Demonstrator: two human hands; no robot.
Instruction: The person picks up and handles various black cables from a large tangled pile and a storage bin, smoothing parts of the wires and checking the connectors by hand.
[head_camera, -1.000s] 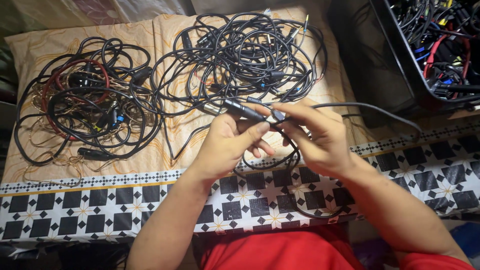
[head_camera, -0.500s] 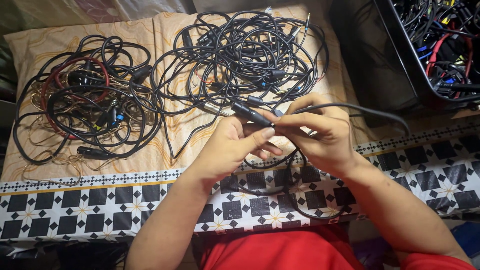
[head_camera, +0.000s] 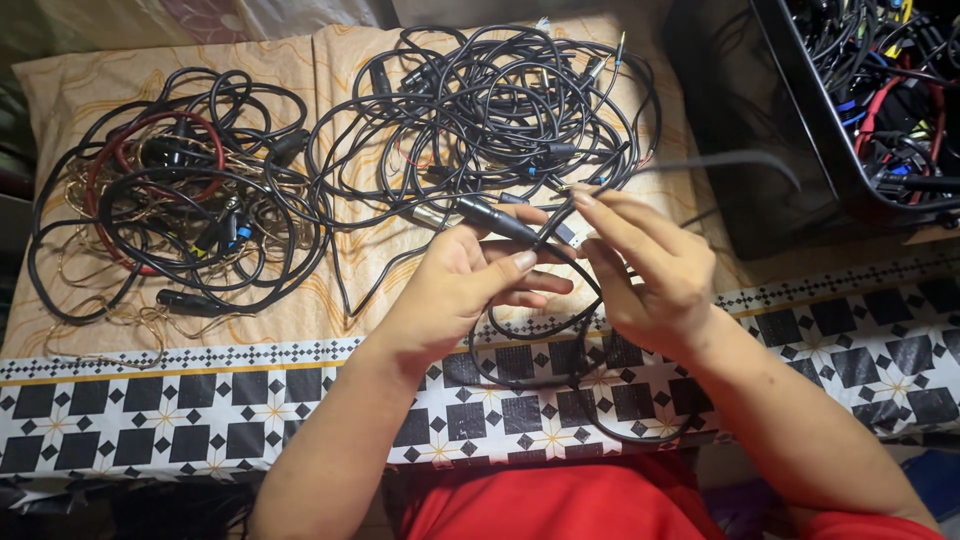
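Nearest: red shirt (head_camera: 560, 505) at bottom edge, then black-and-white patterned cloth (head_camera: 180, 410) across front of table.

Above cloth, both hands raised, close together. Left hand (head_camera: 460, 290) closed around black cable connector (head_camera: 497, 220), thumb pressed along its side; connector tilted, metal end pointing up-left. Right hand (head_camera: 650, 270) w/ fingers half open, fingertips (head_camera: 585, 200) pinching thin black cable (head_camera: 560, 225) just beside connector's rear end. Same cable hanging in loop (head_camera: 575, 340) below both hands, down over patterned cloth. Another section (head_camera: 730, 160) stretched from right hand up toward the right, blurred.

Behind hands, on beige wavy-pattern cloth (head_camera: 330, 290): big tangle of black cables (head_camera: 480, 110) at centre, several plugs in it, not touching hands as far as visible. Left of it, well apart from hands, second tangle (head_camera: 170, 200) w/ red cable (head_camera: 150, 140) and thin gold-coloured wire mixed in.

Far right, top corner: dark crate (head_camera: 800, 110) full of cables, red and blue ones among black.
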